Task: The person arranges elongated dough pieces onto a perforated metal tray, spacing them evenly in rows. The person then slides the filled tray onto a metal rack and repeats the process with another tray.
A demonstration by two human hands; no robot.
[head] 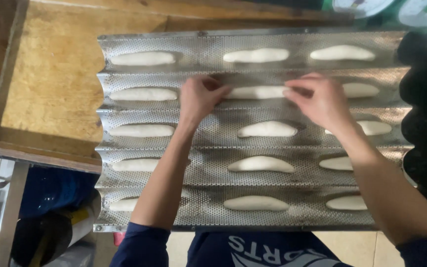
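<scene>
A perforated metal baguette tray [208, 118] with several grooved channels lies in front of me, each channel holding pale elongated dough pieces. My left hand [199, 97] and my right hand [321, 99] pinch the two ends of one dough piece [257, 92] in the middle of the second channel from the top. Another dough piece [267, 129] lies just below it, and one more dough piece [256, 55] lies above.
The tray rests on a wooden table [50, 74] whose edge runs along the left. Dark rounded shapes [423, 99] sit at the right. White plates [362, 6] stand at the top right. A dark bag or bin [45, 232] is at the lower left.
</scene>
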